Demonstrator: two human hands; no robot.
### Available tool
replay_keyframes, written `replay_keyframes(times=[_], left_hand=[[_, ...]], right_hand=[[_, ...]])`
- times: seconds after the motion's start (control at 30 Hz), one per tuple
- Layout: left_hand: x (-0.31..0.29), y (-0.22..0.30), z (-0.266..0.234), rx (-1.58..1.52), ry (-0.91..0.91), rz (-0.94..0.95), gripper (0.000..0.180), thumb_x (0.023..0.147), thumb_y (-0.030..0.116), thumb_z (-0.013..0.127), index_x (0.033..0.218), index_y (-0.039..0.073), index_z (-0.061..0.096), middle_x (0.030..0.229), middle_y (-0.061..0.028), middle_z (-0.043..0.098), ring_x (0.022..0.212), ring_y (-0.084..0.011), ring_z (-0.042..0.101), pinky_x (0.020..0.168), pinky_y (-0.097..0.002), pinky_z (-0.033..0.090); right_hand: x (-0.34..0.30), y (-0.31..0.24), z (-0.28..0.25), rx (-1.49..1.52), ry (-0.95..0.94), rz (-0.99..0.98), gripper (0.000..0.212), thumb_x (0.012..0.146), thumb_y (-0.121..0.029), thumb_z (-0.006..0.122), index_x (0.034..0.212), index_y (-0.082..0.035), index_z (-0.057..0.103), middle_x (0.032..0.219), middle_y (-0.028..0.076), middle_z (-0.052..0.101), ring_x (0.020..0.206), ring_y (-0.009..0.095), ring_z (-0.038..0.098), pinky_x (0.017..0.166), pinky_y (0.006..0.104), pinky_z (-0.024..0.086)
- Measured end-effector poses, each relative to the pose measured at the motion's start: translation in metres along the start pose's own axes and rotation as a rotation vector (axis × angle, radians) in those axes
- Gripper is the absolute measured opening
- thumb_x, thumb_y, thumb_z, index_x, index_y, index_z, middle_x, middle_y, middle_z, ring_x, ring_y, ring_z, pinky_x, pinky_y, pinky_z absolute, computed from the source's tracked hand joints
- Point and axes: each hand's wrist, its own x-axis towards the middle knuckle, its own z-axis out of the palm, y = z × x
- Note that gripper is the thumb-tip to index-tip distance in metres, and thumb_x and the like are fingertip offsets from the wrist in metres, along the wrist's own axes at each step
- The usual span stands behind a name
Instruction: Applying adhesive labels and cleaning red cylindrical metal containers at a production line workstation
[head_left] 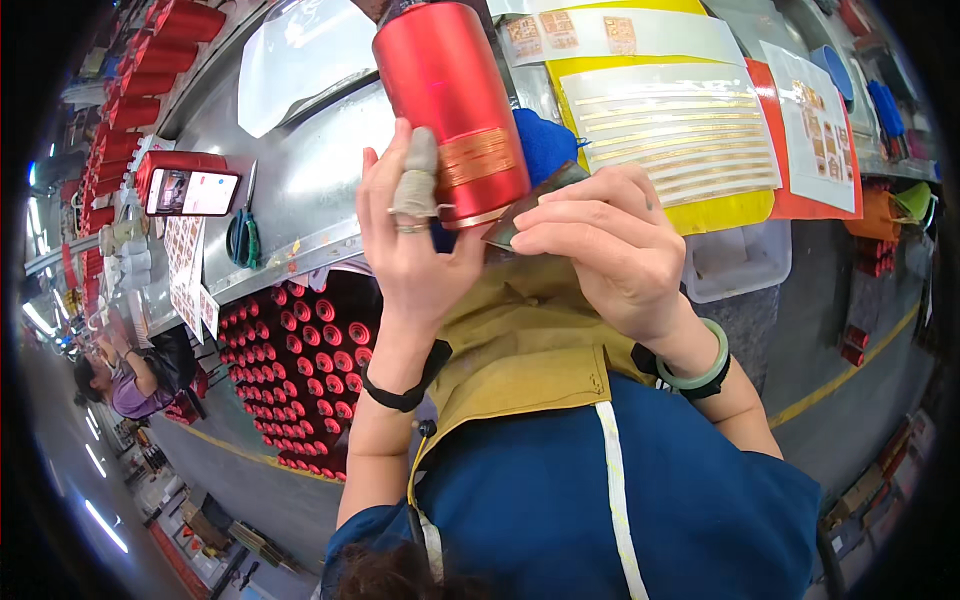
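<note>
A glossy red metal cylinder (440,70) with a copper-coloured patterned band (475,157) near its lower end lies tilted at the bench's front edge. My left hand (418,235) grips its lower left side, the fingers along the wall and the thumb at the base. A grey-beige wrap covers one finger. My right hand (605,235) is closed on a thin dark flat piece (525,212), whose corner sits close to the cylinder's base; its exact kind I cannot tell. A blue cloth (546,145) lies behind the cylinder.
Gold-striped sheets (670,130) rest on a yellow board (720,215), right. Scissors (243,235), a phone (192,192) and patterned sheets (185,260) lie left. A white tub (740,262) sits below the boards. Red cylinders (300,370) stand below the bench; another person (135,385) sits far left.
</note>
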Motion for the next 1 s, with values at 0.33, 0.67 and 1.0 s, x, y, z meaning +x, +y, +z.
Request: replay_keyframes(times=[0.33,0.67,1.0], left_hand=[[0.013,0.014,0.000,0.129,0.038,0.107,0.080,0.065,0.005,0.084,0.142,0.010,0.064,0.155,-0.0198,0.051,0.141,-0.0372,0.049,0.118,-0.0548,0.039],[-0.004,-0.004,-0.005,-0.195,0.002,-0.161,0.081,0.075,0.010,0.088,0.148,-0.001,0.055,0.155,-0.0250,0.051,0.138,-0.0410,0.053,0.116,-0.0517,0.042],[-0.003,-0.010,-0.004,-0.184,0.031,-0.085,0.079,0.069,0.005,0.087,0.144,-0.001,0.060,0.146,-0.0205,0.060,0.130,-0.0367,0.057,0.112,-0.0465,0.047]], right_hand=[[-0.001,-0.003,0.001,-0.007,-0.005,0.008,0.021,0.074,-0.005,0.072,0.093,-0.011,0.078,0.093,0.001,0.077,0.089,0.018,0.070,0.084,0.0334,0.048],[0.000,-0.002,0.001,0.001,0.006,-0.002,0.019,0.075,-0.005,0.072,0.092,-0.011,0.078,0.094,0.000,0.077,0.089,0.018,0.070,0.083,0.0336,0.048],[-0.001,-0.001,0.001,0.003,0.010,0.021,0.020,0.076,-0.003,0.071,0.092,-0.010,0.078,0.093,0.001,0.077,0.088,0.019,0.070,0.082,0.0335,0.048]])
